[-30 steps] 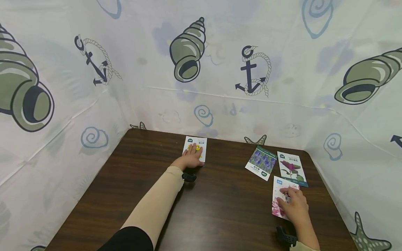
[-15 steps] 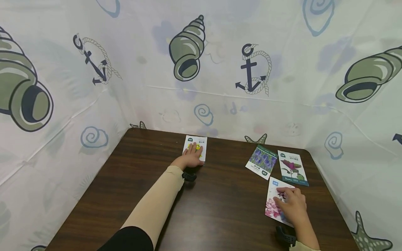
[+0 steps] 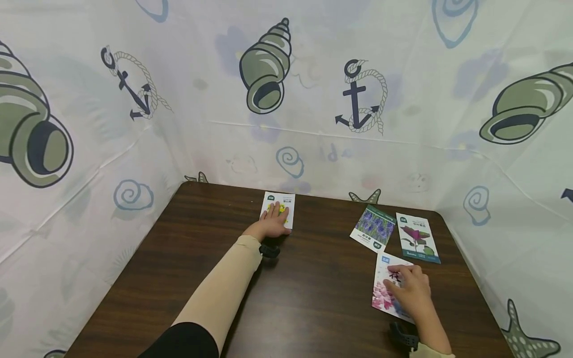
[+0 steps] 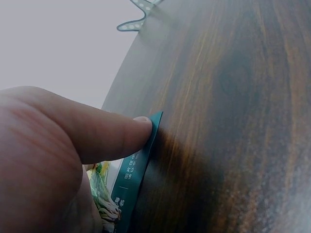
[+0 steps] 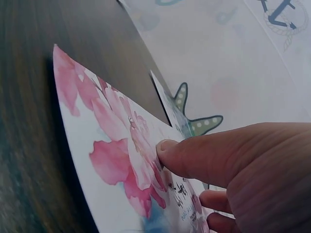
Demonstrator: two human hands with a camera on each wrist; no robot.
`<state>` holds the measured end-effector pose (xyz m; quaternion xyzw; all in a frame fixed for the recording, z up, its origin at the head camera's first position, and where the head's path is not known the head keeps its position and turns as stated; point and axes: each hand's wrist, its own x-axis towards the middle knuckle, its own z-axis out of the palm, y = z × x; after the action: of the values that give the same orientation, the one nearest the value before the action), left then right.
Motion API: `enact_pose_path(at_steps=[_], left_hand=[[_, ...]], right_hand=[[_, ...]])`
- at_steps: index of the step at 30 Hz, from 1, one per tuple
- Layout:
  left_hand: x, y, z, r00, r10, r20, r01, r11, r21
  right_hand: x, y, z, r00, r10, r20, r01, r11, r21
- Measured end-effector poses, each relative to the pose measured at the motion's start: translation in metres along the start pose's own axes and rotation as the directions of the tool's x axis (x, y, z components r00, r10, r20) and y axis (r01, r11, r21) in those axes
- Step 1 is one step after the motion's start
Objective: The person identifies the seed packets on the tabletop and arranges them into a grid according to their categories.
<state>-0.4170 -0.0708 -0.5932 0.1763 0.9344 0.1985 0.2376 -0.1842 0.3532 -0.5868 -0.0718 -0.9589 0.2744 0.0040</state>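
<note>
At the far edge of the table, my left hand lies with fingers spread on a white seed packet printed with yellow flowers. In the left wrist view, its thumb rests at the packet's dark green edge. On the right, my right hand touches the face of a pink-flowered packet with thumb and fingertips, and its palm covers the packet's near right part. The right wrist view shows the thumb on the printed face of this packet, its near edge slightly raised from the table.
A purple-flowered packet lies just beyond the pink one, their corners meeting. Beside it, near the right edge, is a packet with a dark pink bloom. The dark wooden table is bordered by patterned white cloth walls.
My right hand and the pink-flowered packet have slid left across the table, off the dark pink bloom packet's lower edge. My left hand has stayed on its packet.
</note>
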Motion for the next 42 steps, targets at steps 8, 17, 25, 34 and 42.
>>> enact_pose_path(at_steps=[8,17,25,34,42], left_hand=[[0.002,-0.002,0.0,1.0,0.012,-0.006,-0.012,1.0,-0.003],[0.007,-0.006,0.004,1.0,0.017,-0.024,-0.018,1.0,-0.012],[0.004,-0.003,0.002,1.0,0.011,0.0,-0.011,1.0,-0.007],[0.0,0.0,-0.001,1.0,0.002,0.01,-0.002,1.0,-0.001],[0.0,-0.002,0.0,1.0,0.016,-0.006,-0.016,0.999,-0.038]], right_hand=[[-0.001,-0.009,0.005,1.0,-0.02,-0.008,0.02,1.0,-0.012],[-0.002,-0.022,0.018,0.999,-0.043,-0.005,0.043,0.999,-0.011],[-0.003,-0.036,0.032,0.998,-0.069,-0.003,0.069,0.998,0.003],[-0.004,-0.047,0.041,0.992,-0.119,-0.03,0.118,0.993,-0.023],[-0.006,-0.055,0.051,0.983,-0.167,-0.071,0.167,0.986,-0.008]])
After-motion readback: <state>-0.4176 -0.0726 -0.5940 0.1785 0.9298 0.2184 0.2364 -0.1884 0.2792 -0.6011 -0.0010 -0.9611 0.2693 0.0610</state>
